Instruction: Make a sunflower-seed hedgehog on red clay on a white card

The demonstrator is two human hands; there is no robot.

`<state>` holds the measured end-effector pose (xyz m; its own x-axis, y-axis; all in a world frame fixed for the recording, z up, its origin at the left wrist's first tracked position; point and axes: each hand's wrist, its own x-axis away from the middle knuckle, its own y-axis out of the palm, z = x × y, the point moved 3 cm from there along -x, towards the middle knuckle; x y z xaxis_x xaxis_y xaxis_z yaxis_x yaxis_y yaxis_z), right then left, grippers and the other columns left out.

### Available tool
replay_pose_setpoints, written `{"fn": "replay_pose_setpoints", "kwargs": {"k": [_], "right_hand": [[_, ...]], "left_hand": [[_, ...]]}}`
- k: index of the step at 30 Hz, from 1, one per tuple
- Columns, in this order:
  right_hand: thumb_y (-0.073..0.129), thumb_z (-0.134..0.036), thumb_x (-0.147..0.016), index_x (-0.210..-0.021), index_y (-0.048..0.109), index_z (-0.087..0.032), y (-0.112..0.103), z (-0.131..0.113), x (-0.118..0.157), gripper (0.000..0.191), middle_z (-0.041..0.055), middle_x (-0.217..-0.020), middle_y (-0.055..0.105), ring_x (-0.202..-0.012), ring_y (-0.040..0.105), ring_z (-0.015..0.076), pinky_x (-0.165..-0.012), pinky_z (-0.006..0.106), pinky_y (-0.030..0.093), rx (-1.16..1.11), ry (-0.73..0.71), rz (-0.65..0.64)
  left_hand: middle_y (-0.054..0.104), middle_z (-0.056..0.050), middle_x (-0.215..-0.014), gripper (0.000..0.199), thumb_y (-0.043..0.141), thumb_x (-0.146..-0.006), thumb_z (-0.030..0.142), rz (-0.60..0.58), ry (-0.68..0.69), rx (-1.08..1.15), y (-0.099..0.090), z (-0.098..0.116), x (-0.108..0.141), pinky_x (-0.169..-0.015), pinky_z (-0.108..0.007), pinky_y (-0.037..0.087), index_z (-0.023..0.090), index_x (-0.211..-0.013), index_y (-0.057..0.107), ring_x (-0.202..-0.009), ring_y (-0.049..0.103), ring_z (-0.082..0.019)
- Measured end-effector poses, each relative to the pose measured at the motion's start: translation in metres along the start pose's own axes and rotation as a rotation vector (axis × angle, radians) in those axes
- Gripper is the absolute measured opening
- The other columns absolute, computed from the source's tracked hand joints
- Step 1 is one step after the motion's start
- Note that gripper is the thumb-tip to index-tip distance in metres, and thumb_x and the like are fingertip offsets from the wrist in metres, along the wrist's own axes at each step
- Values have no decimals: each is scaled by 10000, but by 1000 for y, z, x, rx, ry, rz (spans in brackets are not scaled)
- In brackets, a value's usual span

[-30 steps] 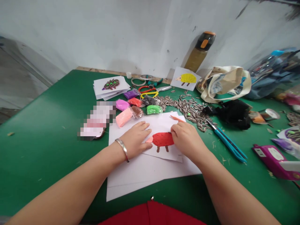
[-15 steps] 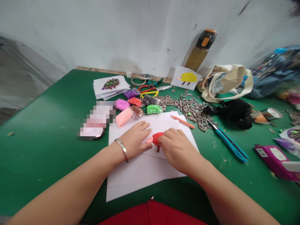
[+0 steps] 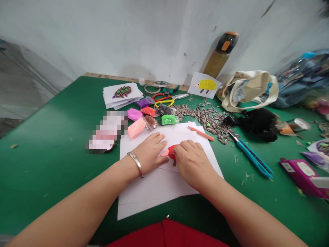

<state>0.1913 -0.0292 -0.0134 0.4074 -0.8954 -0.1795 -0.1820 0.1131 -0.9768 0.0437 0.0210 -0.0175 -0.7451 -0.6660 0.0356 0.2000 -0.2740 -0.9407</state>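
- The right hand (image 3: 194, 164) now lies over the red clay shape (image 3: 171, 152), hiding most of it; 1.0 s ago it sat at the shape's upper edge with the whole body showing. Its fingers curve down onto the clay, but I cannot tell whether they grip it.
- The left hand (image 3: 149, 154) rests flat and relaxed, holding nothing, on the white card (image 3: 180, 135) beside the clay, a silver bangle (image 3: 136, 164) on its wrist.
- The card lies on a stack of white paper (image 3: 151, 195).
- An orange strip (image 3: 202, 133) now lies fully in view, clear of the right hand, at the paper's upper right.
- Sunflower seeds (image 3: 208, 118) lie in a heap just beyond it.
- The magenta case's (image 3: 302, 178) white label is too small to read.
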Motion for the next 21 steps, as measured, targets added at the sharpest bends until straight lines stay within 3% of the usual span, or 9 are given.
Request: {"fn": "replay_pose_setpoints", "kwargs": {"k": [5, 11, 21], "right_hand": [[377, -136, -891, -790, 531, -169, -1, 16, -2, 186, 70, -756, 558, -706, 470, 190, -651, 315, 305, -77, 86, 76], [363, -139, -902, -920, 550, -176, 0, 20, -4, 191, 49, -777, 614, -717, 541, 171, -638, 280, 368, -333, 121, 54], [425, -94, -883, -937, 615, -193, 3, 15, -5, 221, 52, -882, 636, -861, 557, 174, -778, 292, 426, -427, 8, 48]], "left_hand": [[555, -167, -1213, 403, 553, -869, 413, 30, -17, -53, 6, 1, -2, -1028, -459, 349, 109, -1133, 562, -1204, 437, -311], [470, -206, -1343, 516, 546, -857, 464, 41, -83, -98, 13, 2, -3, -1067, -512, 275, 86, -1208, 514, -1274, 380, -346], [433, -210, -1383, 622, 502, -857, 529, 7, -100, -97, 14, 2, 0, -1061, -534, 240, 85, -1289, 446, -1295, 345, -351]]}}
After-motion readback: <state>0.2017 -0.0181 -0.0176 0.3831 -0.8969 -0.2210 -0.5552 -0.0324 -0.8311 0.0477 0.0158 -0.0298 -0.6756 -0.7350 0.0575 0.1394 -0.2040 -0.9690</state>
